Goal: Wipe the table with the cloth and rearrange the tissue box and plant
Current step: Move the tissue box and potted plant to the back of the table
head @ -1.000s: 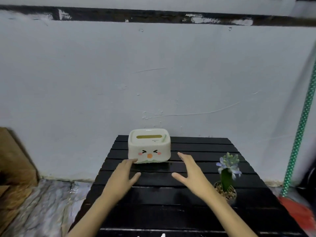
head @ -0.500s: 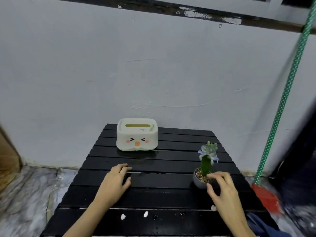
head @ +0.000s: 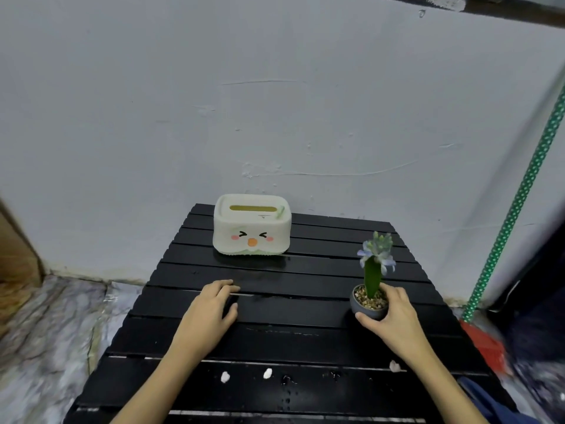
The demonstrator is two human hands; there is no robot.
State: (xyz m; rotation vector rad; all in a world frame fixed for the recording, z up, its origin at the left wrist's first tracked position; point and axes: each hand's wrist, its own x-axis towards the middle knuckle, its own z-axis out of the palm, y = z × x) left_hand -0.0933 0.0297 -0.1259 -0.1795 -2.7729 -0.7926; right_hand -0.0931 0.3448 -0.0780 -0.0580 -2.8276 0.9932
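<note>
A cream tissue box [head: 251, 229] with a cartoon face stands at the far left-middle of the black slatted table [head: 305, 338]. A small plant [head: 373, 270] with a green stem and pale blue flowers sits in a grey pot on the right side. My right hand [head: 389, 313] wraps around that pot from the right and front. My left hand [head: 211, 313] rests flat on the table in front of the tissue box, fingers loosely curled, holding nothing. A blue cloth [head: 495, 405] shows at the table's near right corner.
A few small white crumbs [head: 225, 377] lie on the near slats. A green dotted broom handle [head: 519, 203] leans on the wall at right, with a red head at the floor. The white wall stands close behind the table. Marbled floor lies left.
My hands left the tissue box. The right hand moved right and closed around the plant pot; the left hand settled flat on the table. The view tilted down.
</note>
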